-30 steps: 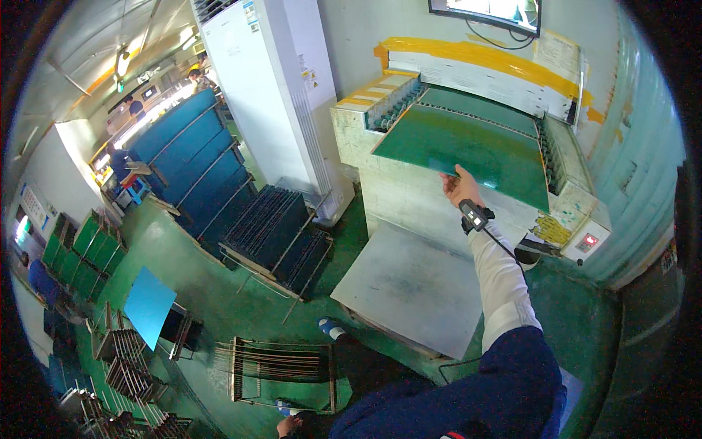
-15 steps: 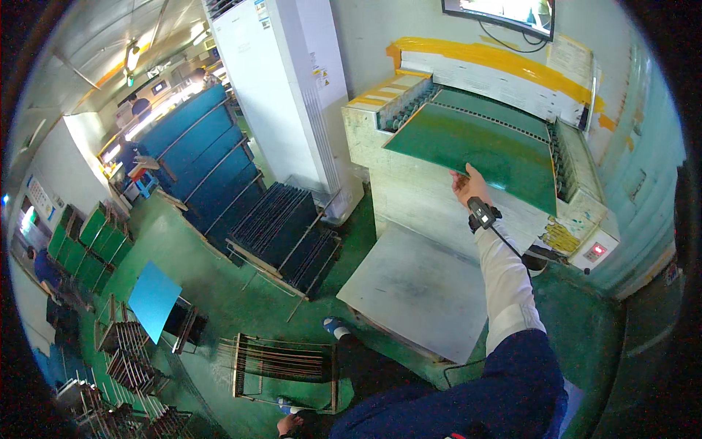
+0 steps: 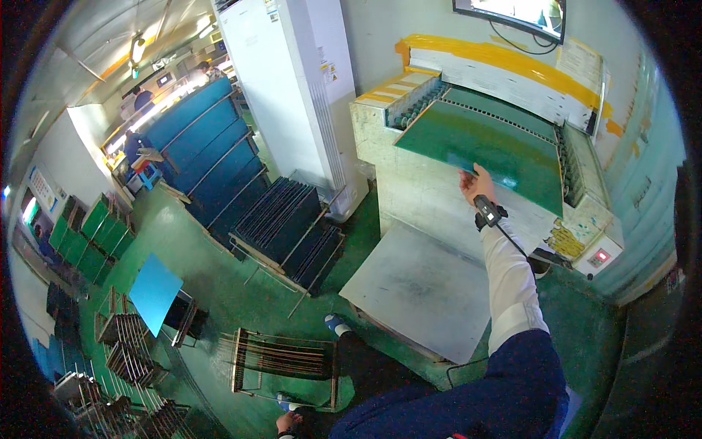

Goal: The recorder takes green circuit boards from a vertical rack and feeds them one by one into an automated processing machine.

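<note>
A flat green panel (image 3: 482, 150) lies sloping across the roller opening of a white machine (image 3: 431, 194), its near edge sticking out toward me. My right hand (image 3: 477, 184) is at the middle of that near edge, closed on it with the thumb above and the fingers partly hidden. A dark device is strapped to my right wrist. Low in the picture, my left hand (image 3: 288, 422) hangs beside a wire-slotted rack (image 3: 285, 366) on the floor. It is small and its fingers do not show clearly.
A pale grey board (image 3: 420, 293) lies low in front of the machine. Left of it stand a rack of dark panels (image 3: 285, 230), a tall white cabinet (image 3: 285, 88) and large blue panels (image 3: 197, 139). A blue sheet (image 3: 155, 293) rests among wire racks (image 3: 131, 358). People are in the background.
The whole view has shifted slightly. My right hand stays at the panel's near edge, and the panel has hardly moved relative to the machine. My left hand remains low by the rack.
</note>
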`<state>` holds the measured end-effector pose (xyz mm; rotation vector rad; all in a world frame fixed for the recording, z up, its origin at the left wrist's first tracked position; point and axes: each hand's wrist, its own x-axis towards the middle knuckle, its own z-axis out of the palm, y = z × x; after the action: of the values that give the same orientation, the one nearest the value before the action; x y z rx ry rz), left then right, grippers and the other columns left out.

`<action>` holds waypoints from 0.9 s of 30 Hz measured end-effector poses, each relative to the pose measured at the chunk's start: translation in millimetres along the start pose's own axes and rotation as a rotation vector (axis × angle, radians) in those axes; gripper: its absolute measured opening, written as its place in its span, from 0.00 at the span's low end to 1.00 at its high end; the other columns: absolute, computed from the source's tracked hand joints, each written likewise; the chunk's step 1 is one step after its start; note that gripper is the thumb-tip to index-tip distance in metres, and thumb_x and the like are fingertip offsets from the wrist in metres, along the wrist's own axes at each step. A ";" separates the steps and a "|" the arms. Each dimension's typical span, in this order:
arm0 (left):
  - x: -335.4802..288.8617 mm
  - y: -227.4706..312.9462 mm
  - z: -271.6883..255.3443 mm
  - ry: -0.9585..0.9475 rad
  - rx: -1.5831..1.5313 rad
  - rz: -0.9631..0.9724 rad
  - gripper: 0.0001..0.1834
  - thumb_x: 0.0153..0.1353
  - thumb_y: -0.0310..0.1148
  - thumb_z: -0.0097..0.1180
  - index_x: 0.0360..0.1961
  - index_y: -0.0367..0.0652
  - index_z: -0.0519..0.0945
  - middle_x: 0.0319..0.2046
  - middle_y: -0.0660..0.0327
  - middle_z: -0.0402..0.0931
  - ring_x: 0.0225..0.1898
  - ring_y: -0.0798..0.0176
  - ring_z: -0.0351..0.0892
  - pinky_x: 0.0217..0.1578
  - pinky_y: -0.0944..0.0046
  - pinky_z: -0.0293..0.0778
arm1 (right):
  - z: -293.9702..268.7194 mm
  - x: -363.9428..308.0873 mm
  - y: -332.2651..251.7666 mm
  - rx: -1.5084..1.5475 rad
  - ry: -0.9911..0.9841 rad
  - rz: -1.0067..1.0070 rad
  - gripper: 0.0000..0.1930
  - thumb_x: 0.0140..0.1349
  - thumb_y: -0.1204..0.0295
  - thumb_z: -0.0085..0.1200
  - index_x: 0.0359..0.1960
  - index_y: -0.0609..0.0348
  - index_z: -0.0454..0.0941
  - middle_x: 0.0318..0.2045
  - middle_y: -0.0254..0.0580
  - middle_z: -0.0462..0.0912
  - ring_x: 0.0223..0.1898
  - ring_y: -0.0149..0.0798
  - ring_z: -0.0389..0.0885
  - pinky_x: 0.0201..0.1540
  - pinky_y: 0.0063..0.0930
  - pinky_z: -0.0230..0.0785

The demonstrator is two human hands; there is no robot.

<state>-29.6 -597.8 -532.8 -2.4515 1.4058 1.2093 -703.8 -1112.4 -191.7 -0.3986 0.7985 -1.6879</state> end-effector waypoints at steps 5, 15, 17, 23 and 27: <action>21.5 -52.9 32.6 0.233 0.215 0.169 0.21 0.40 0.58 0.56 0.25 0.53 0.76 0.23 0.61 0.78 0.26 0.57 0.78 0.22 0.59 0.71 | 17.8 8.4 17.6 0.026 0.020 -0.002 0.16 0.55 0.63 0.49 0.33 0.66 0.67 0.29 0.45 0.75 0.26 0.34 0.72 0.29 0.23 0.67; 0.1 -22.5 5.7 0.170 0.196 0.075 0.21 0.42 0.58 0.54 0.28 0.53 0.76 0.26 0.58 0.77 0.30 0.53 0.77 0.29 0.57 0.72 | 17.4 6.0 16.7 -0.026 0.006 -0.003 0.16 0.57 0.62 0.46 0.34 0.66 0.69 0.29 0.42 0.76 0.27 0.31 0.72 0.28 0.20 0.67; 4.6 -16.9 6.8 0.189 0.162 0.075 0.22 0.43 0.58 0.53 0.30 0.52 0.76 0.26 0.58 0.77 0.30 0.53 0.77 0.29 0.57 0.73 | 5.1 15.1 10.9 -0.058 -0.071 0.001 0.17 0.57 0.61 0.46 0.34 0.66 0.70 0.29 0.41 0.76 0.27 0.31 0.72 0.29 0.20 0.67; 11.0 -12.9 10.8 0.119 0.193 0.015 0.22 0.45 0.55 0.52 0.32 0.49 0.76 0.28 0.55 0.77 0.30 0.51 0.77 0.30 0.53 0.72 | -17.9 49.4 23.8 -0.203 -0.244 -0.028 0.18 0.59 0.58 0.44 0.38 0.63 0.70 0.31 0.39 0.76 0.29 0.30 0.73 0.30 0.18 0.66; -0.6 -29.1 20.0 0.207 0.139 -0.030 0.21 0.44 0.53 0.52 0.31 0.48 0.77 0.25 0.53 0.77 0.28 0.50 0.77 0.28 0.53 0.72 | 1.8 34.7 84.5 -0.106 -0.164 0.151 0.12 0.60 0.67 0.40 0.37 0.63 0.70 0.38 0.41 0.75 0.37 0.32 0.73 0.35 0.20 0.68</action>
<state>-19.6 -572.3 -555.1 -2.5488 1.4410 0.8404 -651.5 -1154.3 -253.9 -0.5304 0.7790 -1.4568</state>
